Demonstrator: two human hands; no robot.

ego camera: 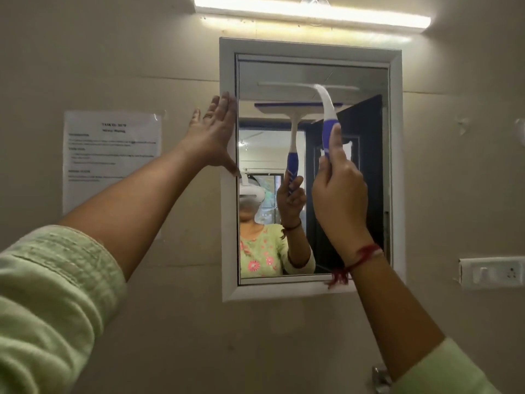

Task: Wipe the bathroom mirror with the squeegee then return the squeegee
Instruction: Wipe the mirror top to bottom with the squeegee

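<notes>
Your right hand (338, 191) is closed around the blue grip of the squeegee (326, 115), with the forefinger stretched up along the back of the handle. From that fist the handle rises and curves over to the upper left, turning white as it goes, and ends in the long white blade head, which lies level across the upper part of the mirror (366, 177), above your knuckles. The blade edge looks pressed to the glass, its reflection meeting it just below, though you cannot be sure of contact along the whole length. A red thread bracelet (358, 260) sits on the wrist under that hand, its loose ends hanging over the bottom rail of the white frame (396, 166).

Your left hand (216, 135) holds nothing: it is open and flat, fingers together and pointing up, palm laid against the left rail of the frame, with the thumb angled down to the inner edge. It is level with the squeegee's handle and well to the left of it, the width of the glass between them. A ring shows on one finger.

Further left of that hand, a printed sheet (112, 155) is taped to the wall. Above both hands a tube light (312, 11) glows. To the lower right of your right hand is a switch plate (491, 273).
</notes>
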